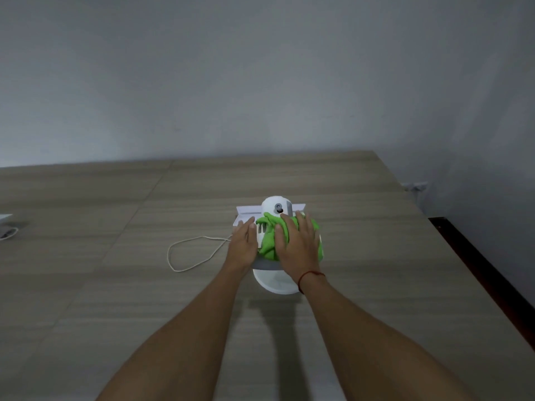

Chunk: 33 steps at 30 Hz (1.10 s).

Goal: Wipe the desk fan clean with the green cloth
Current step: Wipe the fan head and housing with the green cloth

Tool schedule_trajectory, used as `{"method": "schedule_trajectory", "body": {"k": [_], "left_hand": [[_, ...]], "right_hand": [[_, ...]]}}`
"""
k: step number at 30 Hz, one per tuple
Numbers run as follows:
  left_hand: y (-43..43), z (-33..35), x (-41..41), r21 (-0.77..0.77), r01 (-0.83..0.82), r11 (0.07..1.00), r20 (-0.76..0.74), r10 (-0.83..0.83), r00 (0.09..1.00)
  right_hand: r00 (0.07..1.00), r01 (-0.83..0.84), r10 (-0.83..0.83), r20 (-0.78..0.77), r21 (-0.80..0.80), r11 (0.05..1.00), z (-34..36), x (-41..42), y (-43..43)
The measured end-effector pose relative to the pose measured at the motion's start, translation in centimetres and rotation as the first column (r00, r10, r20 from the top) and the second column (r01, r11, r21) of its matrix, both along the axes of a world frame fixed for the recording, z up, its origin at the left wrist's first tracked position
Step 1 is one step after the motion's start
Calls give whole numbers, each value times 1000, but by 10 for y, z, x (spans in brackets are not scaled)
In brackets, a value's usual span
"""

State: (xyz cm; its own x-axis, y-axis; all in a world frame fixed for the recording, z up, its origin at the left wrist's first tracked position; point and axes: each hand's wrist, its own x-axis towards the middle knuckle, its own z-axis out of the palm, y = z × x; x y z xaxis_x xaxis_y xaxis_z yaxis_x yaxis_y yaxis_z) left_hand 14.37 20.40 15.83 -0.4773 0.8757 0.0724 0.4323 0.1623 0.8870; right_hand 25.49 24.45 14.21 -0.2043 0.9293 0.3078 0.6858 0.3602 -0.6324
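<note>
A small white desk fan [276, 208] stands on the wooden table [115, 285], its rounded motor housing facing me. The green cloth [267, 237] is draped over the fan's top and grille. My right hand [298, 246] lies flat on the cloth with fingers spread, pressing it against the fan. My left hand [244, 241] rests against the fan's left side, fingers extended, steadying it. Much of the fan's body is hidden under the cloth and hands; its white lower front [278, 283] shows below my right wrist.
The fan's white cord [188, 253] loops on the table to the left. A white object [5, 224] sits at the far left edge. The table's right edge [451, 256] runs diagonally, with dark floor beyond. A grey wall stands behind.
</note>
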Motion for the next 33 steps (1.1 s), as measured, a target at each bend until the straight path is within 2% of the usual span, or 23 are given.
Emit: {"method": "schedule_trajectory", "body": {"k": [2,4,5,7,9,11,14,17,19,21,22,23,25,27,29,31,33], "left_hand": [[3,-3,-1,-18,-18,1000,-16,17,1000],[7,-7,-2,-8,-68,998,12,68,998],[8,-6,-1,-6,-71,997,7,71,997],[9,-4,-1,-14,-53,999,-20,53,998],[9,-5,-4,22,-62,998,-43,63,997],[8,-5,-8,53,-68,996,-40,70,997],[7,-7,-14,75,-63,995,-60,68,996],[9,-9,-15,76,-73,994,-95,80,992],[10,-10,-15,38,-86,996,-134,90,987],[10,-9,-14,4,-88,996,-187,87,979],[10,-9,-13,-6,-94,996,-212,91,973],[9,-10,-13,-10,-104,994,-229,99,968],[8,-11,-11,2,-134,991,-243,131,961],[9,-10,-10,9,-150,989,-249,148,957],[9,-8,-12,4,-155,988,-251,151,956],[8,-6,-15,-1,-136,991,-247,132,960],[7,-6,-17,10,-108,994,-245,107,964]], "right_hand": [[986,67,-66,-153,-2,998,-5,4,8],[922,136,-169,-348,-116,984,-7,11,18],[894,157,-213,-394,-170,973,-6,13,22],[922,168,-209,-326,-151,974,-4,11,21],[986,124,-125,-112,-17,992,-3,1,13],[999,37,-39,13,108,993,-4,-9,8],[999,22,-17,-34,149,989,-4,-10,14],[941,158,-170,-292,-64,985,-12,3,26],[815,204,-299,-497,-237,950,-17,13,32],[724,178,-405,-558,-416,892,-23,18,37],[717,175,-428,-551,-451,875,-24,19,38],[736,189,-417,-534,-431,883,-24,18,36],[834,232,-327,-443,-256,938,-19,10,27],[952,217,-212,-222,0,976,-13,-4,21],[990,131,-122,-67,167,977,-8,-16,20],[995,73,-59,-77,186,980,-5,-17,22],[988,74,-58,-145,107,991,-8,-9,27]]}}
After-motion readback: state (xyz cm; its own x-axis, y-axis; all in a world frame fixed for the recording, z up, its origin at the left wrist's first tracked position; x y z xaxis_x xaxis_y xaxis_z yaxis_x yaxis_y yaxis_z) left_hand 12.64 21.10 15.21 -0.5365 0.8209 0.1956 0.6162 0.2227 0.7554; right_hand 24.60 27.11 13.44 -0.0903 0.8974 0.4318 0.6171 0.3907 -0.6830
